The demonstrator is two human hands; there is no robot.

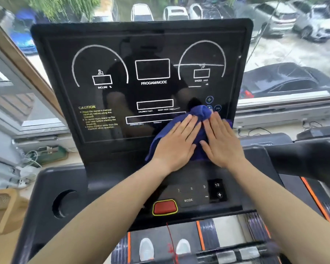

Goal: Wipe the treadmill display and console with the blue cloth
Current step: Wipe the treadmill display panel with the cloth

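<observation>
Left hand and right hand spread flat, side by side, pressing blue cloth against display lower right corner. Risks: cloth bunches, palms smear glass; slide down onto console may press MODE key.

Both forearms extended forward, left hand and right hand side by side, palms down, fingers flat, slightly spread
</observation>
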